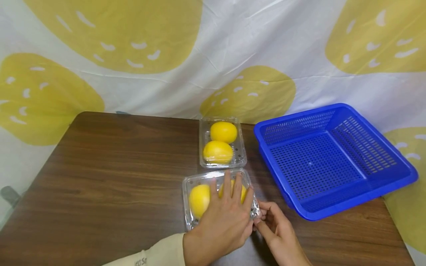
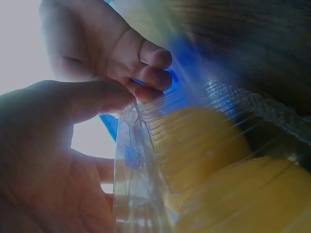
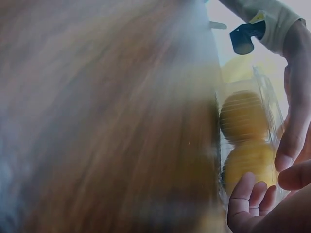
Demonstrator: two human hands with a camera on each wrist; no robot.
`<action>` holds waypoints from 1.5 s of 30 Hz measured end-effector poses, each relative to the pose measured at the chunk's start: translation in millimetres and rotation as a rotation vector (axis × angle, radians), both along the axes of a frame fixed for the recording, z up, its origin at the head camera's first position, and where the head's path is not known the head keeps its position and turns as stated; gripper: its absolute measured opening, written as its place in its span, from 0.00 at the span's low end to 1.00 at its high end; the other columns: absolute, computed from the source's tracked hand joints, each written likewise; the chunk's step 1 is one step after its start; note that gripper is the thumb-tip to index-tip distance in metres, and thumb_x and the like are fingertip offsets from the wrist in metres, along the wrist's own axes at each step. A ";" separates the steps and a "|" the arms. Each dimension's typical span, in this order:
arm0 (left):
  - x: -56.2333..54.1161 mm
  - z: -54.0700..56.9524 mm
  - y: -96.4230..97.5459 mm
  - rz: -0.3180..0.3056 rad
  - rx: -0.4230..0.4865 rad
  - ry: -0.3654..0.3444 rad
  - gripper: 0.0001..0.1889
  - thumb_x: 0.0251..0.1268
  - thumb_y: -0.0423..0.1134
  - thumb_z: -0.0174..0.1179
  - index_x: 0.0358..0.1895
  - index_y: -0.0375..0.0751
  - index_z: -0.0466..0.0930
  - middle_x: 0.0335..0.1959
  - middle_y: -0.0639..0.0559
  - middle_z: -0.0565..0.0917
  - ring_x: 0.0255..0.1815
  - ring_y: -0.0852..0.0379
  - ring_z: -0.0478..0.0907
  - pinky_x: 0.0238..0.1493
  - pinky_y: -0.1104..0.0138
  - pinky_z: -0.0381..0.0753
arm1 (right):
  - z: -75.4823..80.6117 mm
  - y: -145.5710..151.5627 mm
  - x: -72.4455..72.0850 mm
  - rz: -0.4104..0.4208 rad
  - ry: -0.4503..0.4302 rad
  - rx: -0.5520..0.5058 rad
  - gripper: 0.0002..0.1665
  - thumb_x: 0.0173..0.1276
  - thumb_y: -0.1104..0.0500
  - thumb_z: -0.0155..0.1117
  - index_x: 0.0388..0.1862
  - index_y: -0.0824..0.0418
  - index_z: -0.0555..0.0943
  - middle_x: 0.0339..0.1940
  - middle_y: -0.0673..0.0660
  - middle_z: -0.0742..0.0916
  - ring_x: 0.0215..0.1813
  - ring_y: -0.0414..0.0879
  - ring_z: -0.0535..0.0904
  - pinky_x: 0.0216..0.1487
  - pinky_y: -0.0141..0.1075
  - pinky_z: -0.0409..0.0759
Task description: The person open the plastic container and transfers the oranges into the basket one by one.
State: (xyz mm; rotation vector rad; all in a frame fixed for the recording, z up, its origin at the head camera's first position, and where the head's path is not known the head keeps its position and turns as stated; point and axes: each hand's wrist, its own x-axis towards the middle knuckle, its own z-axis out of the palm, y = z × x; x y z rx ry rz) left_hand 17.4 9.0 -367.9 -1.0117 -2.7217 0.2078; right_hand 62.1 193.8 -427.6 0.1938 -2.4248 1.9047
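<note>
A clear plastic fruit box (image 1: 187,192) with two yellow fruits (image 1: 199,200) in it lies on the table near me. My left hand (image 1: 223,214) is spread flat across its lid, fingers straight and pointing away from me. In the left wrist view the left thumb (image 2: 97,99) touches the box's rim. My right hand (image 1: 281,232) pinches the box's near right corner between thumb and fingers. The right wrist view shows the right fingers (image 3: 248,196) bent against the box's side, below the two fruits. Behind this box stands a second clear box (image 1: 240,157), also holding two yellow fruits.
A blue perforated plastic basket (image 1: 293,197) sits at the right of the brown wooden table (image 1: 116,177), beside both boxes. A white cloth (image 1: 226,37) printed with large yellow shapes hangs along the table's back edge.
</note>
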 end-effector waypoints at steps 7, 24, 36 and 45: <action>-2.9 -0.9 -1.0 -0.026 0.008 -0.004 0.38 0.73 0.67 0.57 0.75 0.43 0.79 0.77 0.31 0.75 0.75 0.27 0.74 0.65 0.35 0.83 | 6.5 -0.8 -4.0 -0.023 -0.114 -0.084 0.21 0.70 0.79 0.59 0.62 0.78 0.76 0.41 0.59 0.86 0.39 0.43 0.85 0.40 0.33 0.89; -5.1 -0.7 -1.5 -0.044 0.020 0.041 0.35 0.70 0.64 0.58 0.71 0.46 0.84 0.75 0.34 0.79 0.72 0.30 0.79 0.63 0.37 0.85 | 3.8 2.3 -4.4 0.029 -0.134 -0.152 0.14 0.71 0.79 0.56 0.55 0.80 0.73 0.38 0.55 0.85 0.36 0.42 0.83 0.36 0.33 0.86; -8.8 2.2 -0.4 -0.050 0.085 0.011 0.34 0.65 0.63 0.60 0.67 0.44 0.85 0.71 0.35 0.82 0.68 0.31 0.81 0.59 0.37 0.87 | 2.9 -0.4 -3.4 -0.002 -0.127 -0.131 0.15 0.68 0.81 0.56 0.52 0.78 0.73 0.38 0.55 0.85 0.36 0.41 0.82 0.36 0.31 0.84; -9.3 4.0 -3.4 -0.062 0.139 -0.015 0.36 0.64 0.65 0.63 0.68 0.45 0.84 0.71 0.36 0.82 0.69 0.31 0.81 0.60 0.37 0.86 | 2.6 -1.8 -2.0 -0.046 -0.159 -0.125 0.15 0.68 0.80 0.58 0.53 0.78 0.75 0.37 0.56 0.85 0.35 0.42 0.82 0.35 0.32 0.85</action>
